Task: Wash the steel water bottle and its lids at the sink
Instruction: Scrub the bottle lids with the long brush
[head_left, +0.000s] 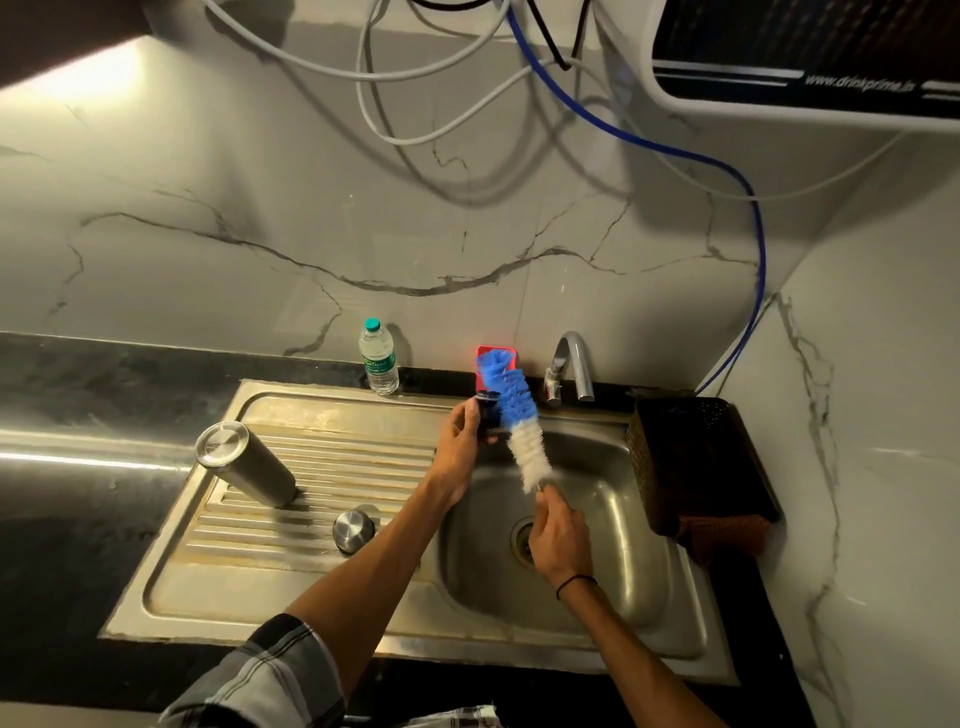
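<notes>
The steel water bottle (244, 463) stands upside down on the ribbed drainboard (311, 571), left of the basin. A round steel lid (354, 530) lies on the drainboard nearer the basin. My left hand (460, 441) grips a small dark inner lid (488, 413) over the back left of the sink basin (623, 545). My right hand (558, 535) holds the handle of a blue and white bottle brush (514, 415), whose bristles press against the dark lid.
A steel tap (569, 369) rises behind the basin, no water visibly running. A small plastic water bottle (378, 356) and a red holder (493, 353) stand at the back wall. A dark basket (696, 462) sits right of the basin. Hoses hang above.
</notes>
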